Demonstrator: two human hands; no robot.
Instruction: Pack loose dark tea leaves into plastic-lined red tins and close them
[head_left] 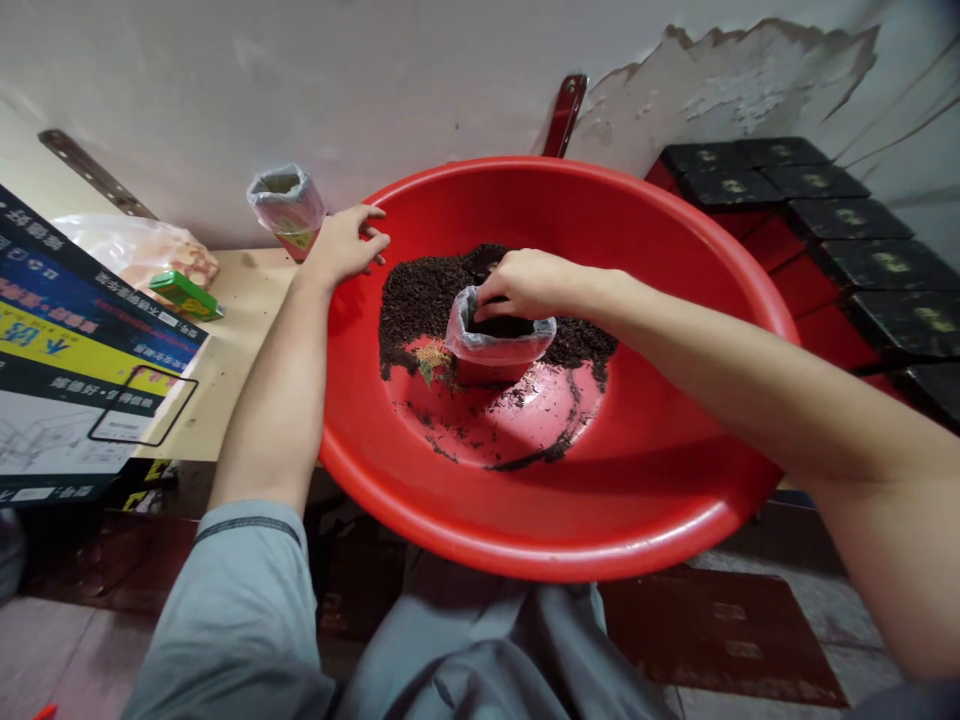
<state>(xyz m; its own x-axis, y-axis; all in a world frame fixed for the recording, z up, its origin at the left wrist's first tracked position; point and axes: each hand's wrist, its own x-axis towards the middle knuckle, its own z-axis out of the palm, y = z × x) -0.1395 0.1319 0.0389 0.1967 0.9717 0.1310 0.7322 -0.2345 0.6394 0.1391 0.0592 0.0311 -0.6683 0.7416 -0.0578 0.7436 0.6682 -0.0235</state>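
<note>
My right hand [529, 283] reaches down into a red box lined with a clear plastic bag [499, 348]. Its fingers are curled together, with their tips hidden inside, so what they grip cannot be seen. The box stands inside a wide red plastic basin [555, 520]. Around its back and sides lies a heap of dark loose bits, like tea leaves [424, 300]. A small pile of yellowish grains [431, 358] is just left of the box. Over the basin's left rim, my left hand [351, 243] is open, fingers apart, holding nothing.
Another bag-lined box [289, 205] stands behind my left hand on a wooden board [236, 285]. A green packet [186, 295], a plastic bag [142, 250] and a large printed carton [82, 370] are at the left. Several black-topped red boxes [855, 220] are stacked at the right, by the wall.
</note>
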